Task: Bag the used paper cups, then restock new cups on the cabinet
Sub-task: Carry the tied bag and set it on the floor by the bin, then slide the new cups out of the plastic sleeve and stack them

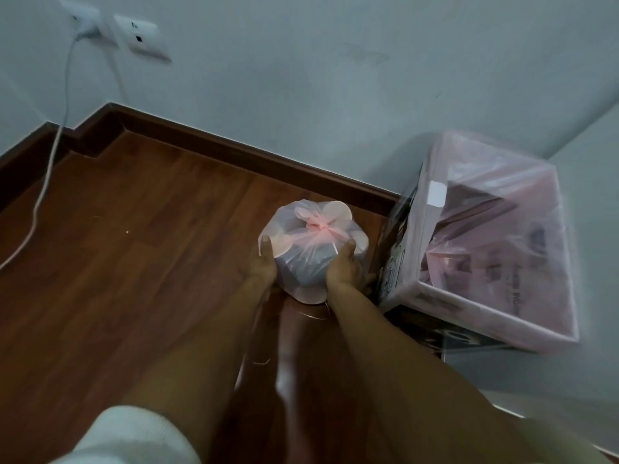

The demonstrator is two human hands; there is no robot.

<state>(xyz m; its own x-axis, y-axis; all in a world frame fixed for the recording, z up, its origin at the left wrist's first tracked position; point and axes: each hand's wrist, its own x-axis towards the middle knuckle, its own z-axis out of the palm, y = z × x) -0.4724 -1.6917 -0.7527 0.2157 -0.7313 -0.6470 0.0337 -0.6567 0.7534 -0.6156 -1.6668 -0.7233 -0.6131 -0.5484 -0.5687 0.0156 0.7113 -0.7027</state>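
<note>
Head view: a tied pink bag (313, 244) of used cups sits low over the wooden floor (134, 229), just beside a lined bin (485, 242). The left hand (264, 262) and right hand (345, 267) cup its sides, fingers curled round the plastic. Bagging looks done, since the knot is closed. Restocking is still left; no new cups or cabinet are in sight.

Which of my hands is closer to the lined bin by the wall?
Right. Your right hand grips the tied bag on the side facing the lined bin, just beside the bin's near corner. Your left hand holds the bag's far side.
</note>
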